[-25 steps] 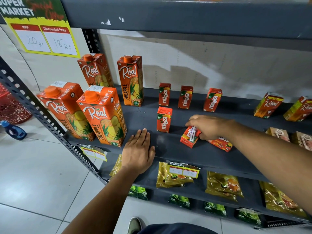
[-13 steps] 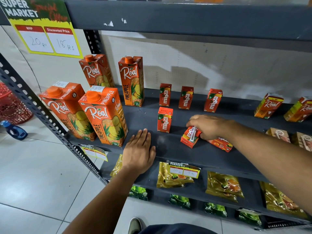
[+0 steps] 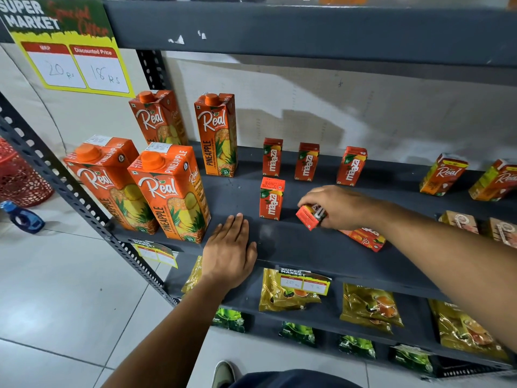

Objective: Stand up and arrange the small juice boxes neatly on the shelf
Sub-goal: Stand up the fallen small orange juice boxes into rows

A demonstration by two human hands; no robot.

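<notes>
Since a second ago your right hand (image 3: 340,207) has tipped the small Maaza box (image 3: 310,217) up off the shelf (image 3: 293,245); it was lying nearly flat under your fingers and now sits tilted, its end face turned toward you, your fingers closed around it from above. Your left hand (image 3: 228,253) has not shifted: it lies flat, palm down and holding nothing, on the front part of the shelf.

Just left of the box you hold stands one upright Maaza box (image 3: 272,198), near but not touching it. Behind, along the back of the shelf, three more Maaza boxes (image 3: 306,162) stand upright in a row with gaps between them. Another small box (image 3: 365,237) lies flat on the shelf under your right wrist, partly hidden by your arm.

To your left stand four tall Real pineapple cartons (image 3: 170,191), two in front and two behind; the nearest one is just beside your left hand. Far right, two small Real boxes (image 3: 443,175) lean at the back, and two more packs (image 3: 458,221) lie in front of them.

Bare shelf lies between your two hands and in front of the upright box, up to the front edge. Below that edge a price tag (image 3: 303,282) hangs over the tea packets (image 3: 370,306) on the lower shelf.
</notes>
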